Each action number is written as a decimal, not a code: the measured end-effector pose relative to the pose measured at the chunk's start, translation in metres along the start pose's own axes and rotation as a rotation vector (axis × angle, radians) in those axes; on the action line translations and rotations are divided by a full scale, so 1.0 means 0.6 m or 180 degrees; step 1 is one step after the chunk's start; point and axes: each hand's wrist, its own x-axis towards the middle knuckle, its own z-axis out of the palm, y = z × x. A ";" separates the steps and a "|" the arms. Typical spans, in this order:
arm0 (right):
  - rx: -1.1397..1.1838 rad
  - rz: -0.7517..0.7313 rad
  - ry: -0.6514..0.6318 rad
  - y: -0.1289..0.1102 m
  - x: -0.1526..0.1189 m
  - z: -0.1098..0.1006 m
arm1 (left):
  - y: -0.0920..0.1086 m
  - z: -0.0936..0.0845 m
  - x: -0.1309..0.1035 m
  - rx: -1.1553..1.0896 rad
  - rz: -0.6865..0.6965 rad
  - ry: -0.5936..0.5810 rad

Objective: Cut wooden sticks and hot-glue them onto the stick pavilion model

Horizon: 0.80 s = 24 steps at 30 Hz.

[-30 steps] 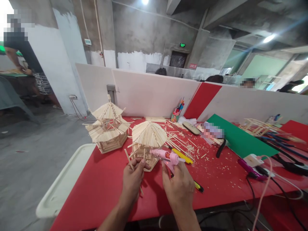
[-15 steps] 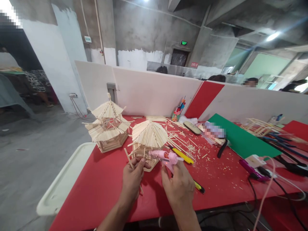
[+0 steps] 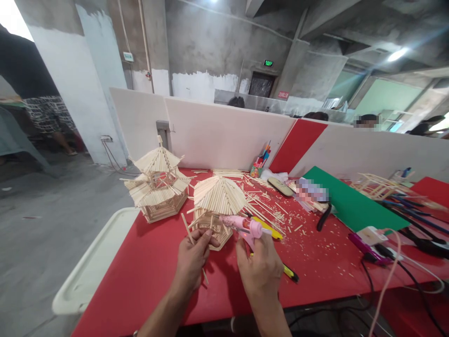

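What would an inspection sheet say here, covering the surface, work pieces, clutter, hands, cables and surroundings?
Surface: red tabletop, littered with wood scraps.
Work pieces: single-roofed model of sticks; double-roofed model to its left.
Clutter: loose sticks, yellow tool, pen cup.
Left hand: pinches a thin stick.
Right hand: grips pink glue gun, nozzle toward the single-roofed model.
Cables: pink cable hanging over the tabletop's edge near a power strip.
Surroundings: white partition, heads behind it; another person at left.

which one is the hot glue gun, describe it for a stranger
On the red tabletop, find the single-roofed stick pavilion, right of the two-roofed one. In front of it, slightly right, the person's right hand grips the hot glue gun. Its pink body sets it apart from the yellow tools nearby.
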 end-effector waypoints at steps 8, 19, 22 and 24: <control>-0.0104 0.0033 -0.0006 0.000 -0.001 0.005 | -0.009 -0.005 0.003 0.0022 0.0024 -0.0089; -0.0101 0.0021 0.0009 0.001 -0.004 0.008 | -0.004 0.002 -0.002 0.0002 0.0028 -0.0038; -0.0115 0.0012 0.0012 0.001 -0.005 0.008 | -0.006 0.001 -0.001 0.0003 0.0030 -0.0045; -0.0143 0.0020 -0.0005 0.001 -0.005 0.008 | -0.007 0.000 -0.001 0.0017 0.0032 -0.0057</control>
